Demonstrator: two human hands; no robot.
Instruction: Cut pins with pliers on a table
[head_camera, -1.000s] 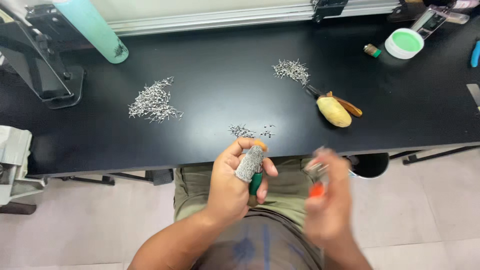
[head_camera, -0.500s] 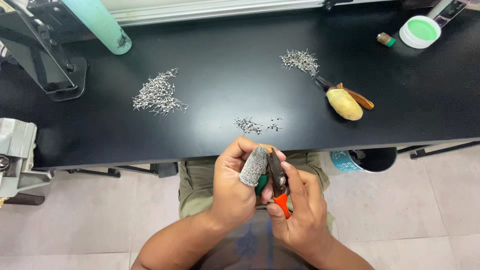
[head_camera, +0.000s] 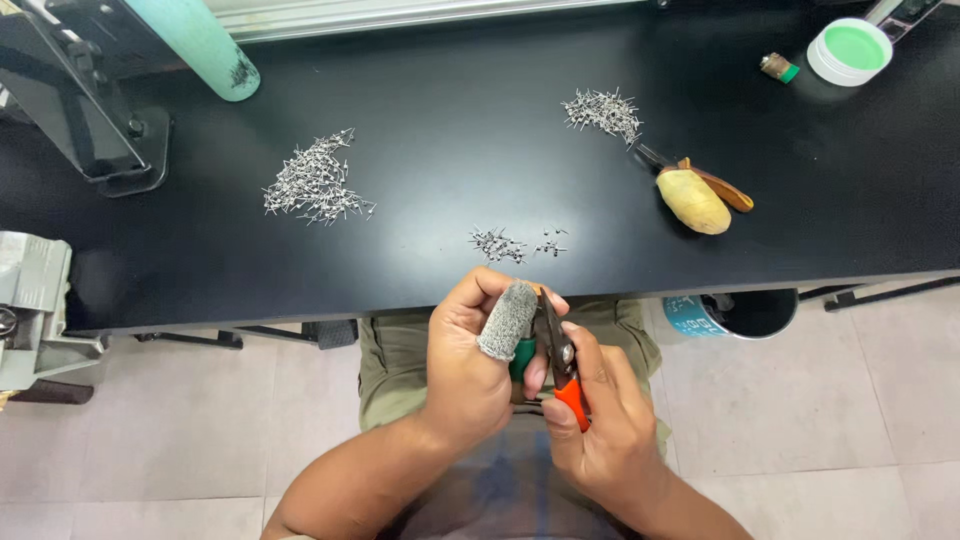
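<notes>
My left hand (head_camera: 470, 360) is held over my lap, just in front of the black table (head_camera: 450, 130). Its thumb wears a grey fabric finger cot (head_camera: 508, 320), and its fingers pinch a small green part (head_camera: 523, 357). My right hand (head_camera: 600, 420) grips orange-handled pliers (head_camera: 560, 355), whose dark jaws point up against the left thumb. A small scatter of tiny metal pieces (head_camera: 497, 243) lies on the table just beyond my hands.
A larger heap of metal pieces (head_camera: 315, 185) lies at centre left, another heap (head_camera: 603, 110) at the right. Yellow-handled pliers (head_camera: 695, 195) lie beside it. A white tub with a green lid (head_camera: 850, 50), a teal cylinder (head_camera: 205, 45), a black stand (head_camera: 90, 110) and a bin (head_camera: 730, 312) are around.
My right hand came in from the right with the orange-handled pliers and now meets my left hand. The left hand stayed in place.
</notes>
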